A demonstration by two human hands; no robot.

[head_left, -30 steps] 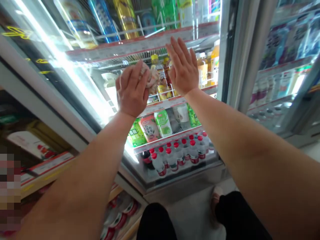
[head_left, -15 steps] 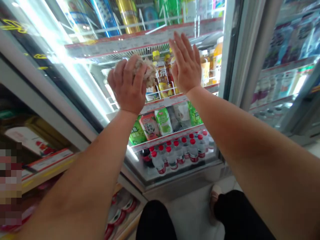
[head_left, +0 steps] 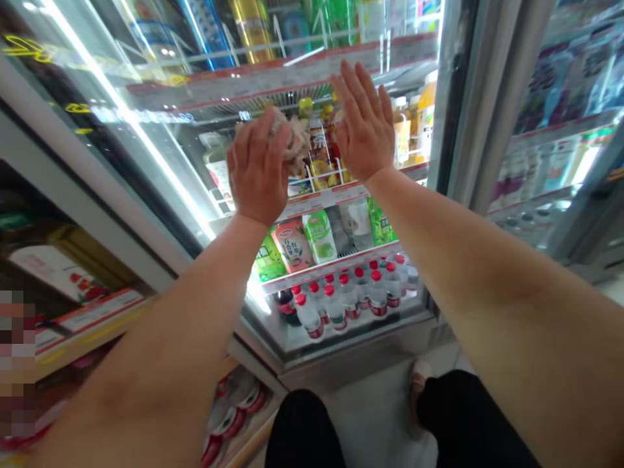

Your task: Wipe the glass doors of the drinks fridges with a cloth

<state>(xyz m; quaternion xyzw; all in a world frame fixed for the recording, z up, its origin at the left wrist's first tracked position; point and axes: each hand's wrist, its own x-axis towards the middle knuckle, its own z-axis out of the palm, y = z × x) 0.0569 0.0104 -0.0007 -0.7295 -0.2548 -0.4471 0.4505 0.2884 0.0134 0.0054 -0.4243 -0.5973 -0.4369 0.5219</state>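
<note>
A crumpled pale cloth [head_left: 295,144] is bunched under my left hand [head_left: 258,166], whose fingers curl over it against the glass door [head_left: 190,156] of a drinks cooler. To its right, my right hand [head_left: 365,127] lies flat, fingers stretched and slightly apart, at the same glass with nothing held. Behind the door, bottles with yellow caps [head_left: 319,140] show between the two hands. My left hand and the cloth hide part of that middle shelf.
Lower shelves hold green and red drink bottles [head_left: 292,246] and several small red-capped water bottles [head_left: 336,305]. Another cooler door stands to the right, behind a metal frame [head_left: 482,117]. At left is a shelf [head_left: 97,318] with large oil-coloured bottles. My knees and one shoe [head_left: 419,396] show below.
My left hand has slid a little to the right with the cloth, its fingers now more upright. The right hand has hardly moved.
</note>
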